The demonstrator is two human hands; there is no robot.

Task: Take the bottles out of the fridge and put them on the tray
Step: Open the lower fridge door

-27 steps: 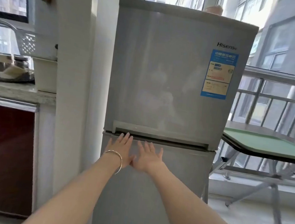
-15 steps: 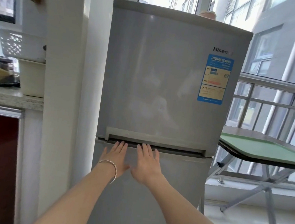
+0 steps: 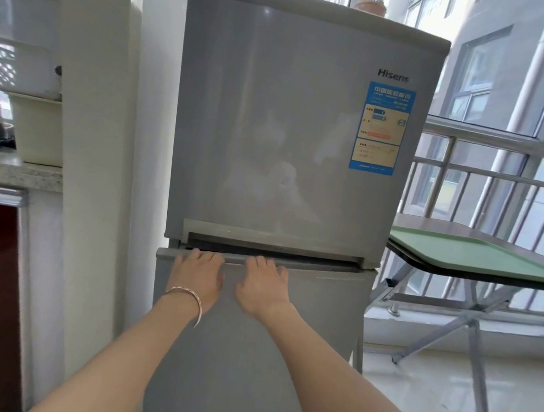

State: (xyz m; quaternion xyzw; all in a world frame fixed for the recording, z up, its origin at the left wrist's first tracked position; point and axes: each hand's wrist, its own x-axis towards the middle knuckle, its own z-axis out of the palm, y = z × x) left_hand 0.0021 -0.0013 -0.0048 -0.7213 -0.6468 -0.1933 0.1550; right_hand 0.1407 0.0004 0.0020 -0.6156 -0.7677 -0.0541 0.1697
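Tall silver two-door fridge stands centre, against white pillar. No interior showing, so bottles unseen.

Left hand, thin metal bangle at wrist, and right hand side by side, just apart, on top edge of grey lower door. Fingers of both hooked over edge into dark gap between doors; fingertips hidden there.

Pale green flat plastic tray right of fridge, lying on brown-topped folding table by window railing.

Blue energy label on upper door, right side. Speckled stone counter far left.
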